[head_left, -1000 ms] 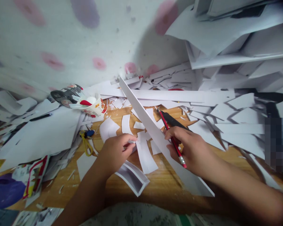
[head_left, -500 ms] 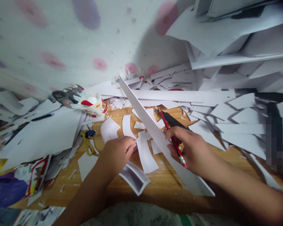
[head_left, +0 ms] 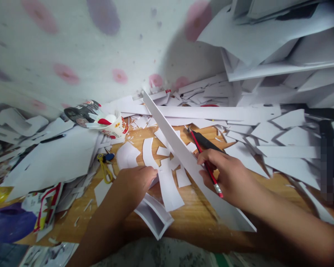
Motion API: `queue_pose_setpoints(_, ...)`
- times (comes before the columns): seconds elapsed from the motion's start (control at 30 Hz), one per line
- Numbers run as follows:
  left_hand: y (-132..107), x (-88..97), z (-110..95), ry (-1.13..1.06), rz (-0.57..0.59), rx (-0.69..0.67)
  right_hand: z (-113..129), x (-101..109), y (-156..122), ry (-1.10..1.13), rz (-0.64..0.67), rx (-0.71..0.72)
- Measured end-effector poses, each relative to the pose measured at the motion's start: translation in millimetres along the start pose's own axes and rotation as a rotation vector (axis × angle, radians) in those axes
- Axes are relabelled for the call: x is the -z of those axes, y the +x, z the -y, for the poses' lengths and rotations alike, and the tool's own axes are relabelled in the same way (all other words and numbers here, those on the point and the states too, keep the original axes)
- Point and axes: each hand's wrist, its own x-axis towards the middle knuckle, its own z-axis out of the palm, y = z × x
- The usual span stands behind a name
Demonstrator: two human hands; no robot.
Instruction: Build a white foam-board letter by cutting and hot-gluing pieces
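Over the near middle of the table, my left hand [head_left: 137, 183] is closed on a curved white board piece [head_left: 169, 189], its fingertips at the upper part. Below the wrist, a curved white hollow form [head_left: 156, 217] shows its open end; whether it joins the held piece is hidden. My right hand [head_left: 225, 174] grips a red and black pencil [head_left: 202, 154], eraser end toward me. Its fingertips meet a long white board strip [head_left: 174, 137] that slants across the table. Beyond that hand lies a dark tool [head_left: 204, 141], partly covered.
A paper cup [head_left: 115, 128] holding scraps stands at the back left, beside a dark tipped container [head_left: 82, 113]. Yellow-handled scissors [head_left: 105, 168] lie left of my hand. White board offcuts [head_left: 278, 129] pile up right and behind. A purple bag [head_left: 11, 222] sits front left.
My left hand has shifted slightly left and toward me, and the curved white pieces moved with it. My right hand keeps its hold on the pencil; the view has drifted a little.
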Motion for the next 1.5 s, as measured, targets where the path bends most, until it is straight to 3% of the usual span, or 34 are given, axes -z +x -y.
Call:
queue_pose_setpoints(0.23,-1.5,-11.0,-0.1,0.209,-0.071,0.011,1.1,1.6,0.3,0.005,0.019,-0.033)
queue_pose_setpoints(0.4,-18.4,-19.7,-3.1,0.086,-0.197,-0.054,1.6,3.4,-1.2,0.004,0.018,-0.038)
queue_pose_setpoints(0.5,-27.7,-22.8,-1.5,0.039,-0.205,-0.098,2.8,3.3,-1.6,-0.001,0.01,-0.007)
queue_pose_setpoints(0.73,-26.3,-32.7,7.3,0.1,-0.413,-0.179,3.4,2.6,-0.5,-0.006,0.007,-0.008)
queue_pose_setpoints(0.97,-25.6,-31.7,3.7,0.097,-0.293,0.056,1.5,2.6,-1.6,-0.018,0.012,-0.002)
queue_pose_setpoints(1.3,-22.4,-29.6,6.0,0.049,-0.342,-0.135,3.7,3.5,-1.1,-0.025,0.007,0.03)
queue_pose_setpoints(1.5,-23.8,-34.8,8.4,0.006,-0.326,-0.034,6.4,4.3,-1.5,-0.05,-0.01,0.062)
